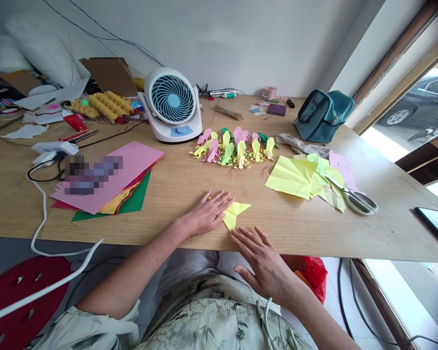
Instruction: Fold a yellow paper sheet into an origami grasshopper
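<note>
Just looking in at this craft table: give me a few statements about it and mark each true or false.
1. The left hand lies flat on a folded yellow paper. True.
2. The scissors lie on the pink stack at the left. False: they lie on the yellow sheets at the right.
3. Small folded paper figures stand in a cluster beside the white fan. True.
4. The right hand holds a phone. False: it is open and empty at the near edge; the phone lies far right.
5. The teal bag hangs from a chair. False: it sits on the table.
</note>
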A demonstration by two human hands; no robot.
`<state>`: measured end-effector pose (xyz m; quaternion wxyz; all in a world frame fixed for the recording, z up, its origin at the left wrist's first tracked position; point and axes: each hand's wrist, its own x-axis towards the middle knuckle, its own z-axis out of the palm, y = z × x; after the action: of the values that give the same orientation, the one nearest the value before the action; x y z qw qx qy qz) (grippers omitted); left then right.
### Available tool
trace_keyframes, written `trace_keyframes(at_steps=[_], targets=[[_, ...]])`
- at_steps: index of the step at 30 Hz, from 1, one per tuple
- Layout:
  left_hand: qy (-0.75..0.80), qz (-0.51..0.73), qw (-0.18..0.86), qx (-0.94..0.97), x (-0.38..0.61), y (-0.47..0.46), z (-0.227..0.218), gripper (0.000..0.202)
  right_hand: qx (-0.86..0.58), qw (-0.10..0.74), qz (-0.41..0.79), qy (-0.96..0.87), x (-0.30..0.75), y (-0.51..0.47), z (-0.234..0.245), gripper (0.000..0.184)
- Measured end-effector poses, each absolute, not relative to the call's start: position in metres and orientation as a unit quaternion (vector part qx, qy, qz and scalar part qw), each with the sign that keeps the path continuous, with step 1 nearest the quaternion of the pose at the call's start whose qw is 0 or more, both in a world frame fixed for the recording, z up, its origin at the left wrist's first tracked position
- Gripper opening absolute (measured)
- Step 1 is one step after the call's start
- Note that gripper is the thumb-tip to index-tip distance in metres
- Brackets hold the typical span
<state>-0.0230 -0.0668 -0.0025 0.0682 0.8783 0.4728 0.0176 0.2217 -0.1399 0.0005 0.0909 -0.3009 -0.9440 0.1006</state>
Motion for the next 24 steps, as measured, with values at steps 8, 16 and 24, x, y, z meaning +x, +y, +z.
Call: trace_keyframes(at_steps=[8,16,24], targets=[[0.435,0.094,0.056,0.894,-0.026,-0.072,-0.013,0.059,-0.391,0.101,0.039,-0.914,0.184,-0.082,-0.007,0.068],[0.466,0.066,0.048,0.881,-0.024,-0.077,-0.015,0.058,-0.417,0.097,0.011,-0.903,0.178,-0.081,-0.031,0.072],[0.502,0.078,0.03,0.861,-0.022,-0.079,-0.019,0.056,-0.499,0.116,-0.01,-0.858,0.179,-0.086,-0.033,0.068]])
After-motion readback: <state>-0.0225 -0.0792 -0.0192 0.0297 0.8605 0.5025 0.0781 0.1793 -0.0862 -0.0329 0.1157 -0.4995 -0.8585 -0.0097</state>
